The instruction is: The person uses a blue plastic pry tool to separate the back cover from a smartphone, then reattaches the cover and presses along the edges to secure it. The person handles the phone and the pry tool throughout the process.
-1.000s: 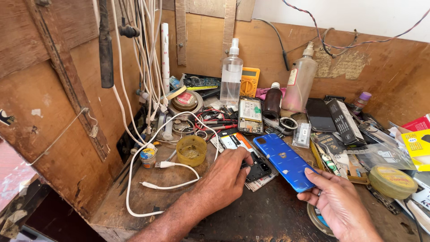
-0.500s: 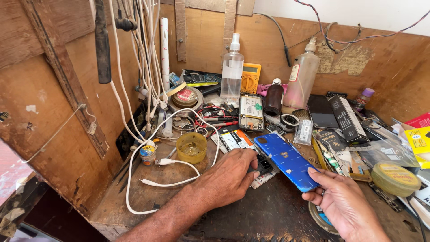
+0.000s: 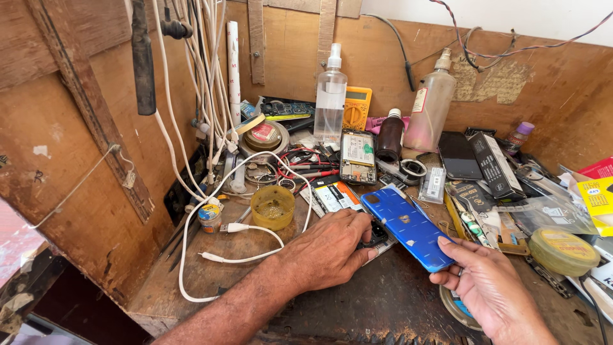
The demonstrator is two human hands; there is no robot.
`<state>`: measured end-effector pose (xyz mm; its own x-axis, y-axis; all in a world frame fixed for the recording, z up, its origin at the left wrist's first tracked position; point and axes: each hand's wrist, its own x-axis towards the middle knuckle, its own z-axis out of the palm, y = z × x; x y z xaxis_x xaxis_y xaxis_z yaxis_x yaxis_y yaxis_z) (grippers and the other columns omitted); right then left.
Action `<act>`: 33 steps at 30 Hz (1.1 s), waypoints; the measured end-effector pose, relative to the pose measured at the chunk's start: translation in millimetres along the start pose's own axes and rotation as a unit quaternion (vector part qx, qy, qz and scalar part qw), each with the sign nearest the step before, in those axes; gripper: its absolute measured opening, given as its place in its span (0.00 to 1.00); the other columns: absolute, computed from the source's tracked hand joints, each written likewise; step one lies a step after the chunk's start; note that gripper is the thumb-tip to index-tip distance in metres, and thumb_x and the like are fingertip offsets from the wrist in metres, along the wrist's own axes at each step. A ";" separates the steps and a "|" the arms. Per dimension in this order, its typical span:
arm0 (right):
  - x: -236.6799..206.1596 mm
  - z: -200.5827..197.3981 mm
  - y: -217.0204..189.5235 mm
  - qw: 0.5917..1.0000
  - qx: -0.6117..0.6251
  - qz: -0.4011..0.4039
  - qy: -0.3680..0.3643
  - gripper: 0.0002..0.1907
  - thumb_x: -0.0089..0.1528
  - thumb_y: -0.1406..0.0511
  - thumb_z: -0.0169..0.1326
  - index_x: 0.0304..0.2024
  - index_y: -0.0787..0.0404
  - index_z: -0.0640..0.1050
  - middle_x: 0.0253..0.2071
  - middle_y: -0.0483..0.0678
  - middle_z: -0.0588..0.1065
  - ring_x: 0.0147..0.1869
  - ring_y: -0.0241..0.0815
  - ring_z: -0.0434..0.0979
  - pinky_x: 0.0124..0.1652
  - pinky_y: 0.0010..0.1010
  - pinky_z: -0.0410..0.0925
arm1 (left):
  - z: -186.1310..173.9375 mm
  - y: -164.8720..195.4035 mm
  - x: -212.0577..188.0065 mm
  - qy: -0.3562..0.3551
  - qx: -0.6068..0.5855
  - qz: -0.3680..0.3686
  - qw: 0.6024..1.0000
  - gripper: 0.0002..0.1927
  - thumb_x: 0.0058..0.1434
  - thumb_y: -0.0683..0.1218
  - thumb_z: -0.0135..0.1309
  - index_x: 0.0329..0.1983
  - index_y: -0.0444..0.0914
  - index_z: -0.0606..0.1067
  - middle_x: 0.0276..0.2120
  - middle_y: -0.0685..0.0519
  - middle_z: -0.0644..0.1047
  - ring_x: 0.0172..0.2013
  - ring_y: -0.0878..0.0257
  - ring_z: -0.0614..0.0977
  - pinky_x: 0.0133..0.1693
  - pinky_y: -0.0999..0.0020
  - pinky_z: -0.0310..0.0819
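A blue phone [image 3: 406, 225] lies tilted above the cluttered wooden workbench [image 3: 211, 275], back side up. My right hand [image 3: 488, 291] holds its near end between thumb and fingers. My left hand [image 3: 329, 249] rests knuckles-up at the phone's left side, fingers curled on a small dark part [image 3: 377, 234] tucked under the phone's edge. What the fingertips grip is mostly hidden.
A yellow plastic cup [image 3: 272, 206] and white cables [image 3: 217, 255] lie left of my hands. Spray bottles [image 3: 331, 102], a yellow multimeter [image 3: 357, 107], an opened phone [image 3: 358, 155], a dark bottle [image 3: 389, 135], tape rolls and boxes crowd the back and right. Wooden walls enclose the bench.
The blue phone has stayed between my hands, shifting slightly. My left hand has stayed at its left edge; the view has moved a little.
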<state>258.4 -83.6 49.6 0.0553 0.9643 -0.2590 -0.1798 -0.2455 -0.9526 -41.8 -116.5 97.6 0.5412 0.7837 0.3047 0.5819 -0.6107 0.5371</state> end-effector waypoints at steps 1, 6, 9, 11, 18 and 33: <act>-0.4 0.2 0.2 1.000 0.000 0.000 -0.001 0.13 0.62 0.65 0.58 0.43 0.70 0.79 0.36 0.53 0.79 0.34 0.42 0.76 0.33 0.37 0.71 | 0.0 0.0 0.6 0.000 0.001 0.006 1.000 0.13 0.68 0.51 0.52 0.42 0.36 0.69 0.38 0.45 0.75 0.46 0.48 0.76 0.50 0.50 0.68; -0.7 1.1 0.7 1.000 0.005 -0.005 0.002 0.12 0.61 0.66 0.58 0.42 0.70 0.79 0.36 0.53 0.79 0.34 0.42 0.76 0.33 0.38 0.71 | 0.1 -1.7 0.7 0.005 0.023 0.028 0.999 0.14 0.67 0.52 0.53 0.41 0.36 0.69 0.37 0.45 0.74 0.45 0.48 0.76 0.49 0.50 0.68; -1.6 0.9 0.5 1.000 0.006 -0.011 -0.004 0.12 0.62 0.66 0.58 0.42 0.70 0.78 0.37 0.53 0.80 0.35 0.42 0.77 0.32 0.38 0.72 | 1.1 -2.4 1.1 0.001 0.036 0.033 0.999 0.16 0.67 0.54 0.53 0.41 0.36 0.69 0.37 0.45 0.74 0.45 0.48 0.76 0.49 0.50 0.68; -1.3 1.8 0.7 1.000 0.006 -0.005 0.005 0.12 0.61 0.66 0.58 0.43 0.69 0.79 0.36 0.53 0.79 0.34 0.42 0.76 0.33 0.38 0.72 | 0.9 -3.4 2.0 -0.002 0.048 0.042 0.998 0.17 0.68 0.55 0.52 0.40 0.35 0.69 0.36 0.45 0.75 0.45 0.48 0.76 0.49 0.50 0.68; -1.2 2.1 2.9 1.000 0.016 -0.019 0.005 0.11 0.61 0.67 0.58 0.43 0.69 0.78 0.36 0.54 0.79 0.33 0.43 0.77 0.32 0.39 0.72 | 1.1 -7.5 9.0 -0.015 0.095 0.073 0.993 0.18 0.69 0.55 0.48 0.43 0.34 0.69 0.39 0.44 0.75 0.46 0.48 0.76 0.51 0.50 0.68; -10.1 8.0 0.5 1.000 0.015 -0.011 0.013 0.13 0.62 0.65 0.57 0.44 0.70 0.80 0.35 0.53 0.79 0.33 0.42 0.76 0.32 0.36 0.71 | -4.1 -10.9 15.3 -0.060 0.160 0.103 0.980 0.15 0.71 0.50 0.45 0.49 0.33 0.68 0.42 0.42 0.75 0.49 0.48 0.76 0.54 0.52 0.68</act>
<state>249.9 -92.7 53.0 0.0857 0.9664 -0.2421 -0.2082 -0.2203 -0.9530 -42.4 -97.4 99.6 0.7234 0.6335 0.2748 0.6033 -0.7734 0.1949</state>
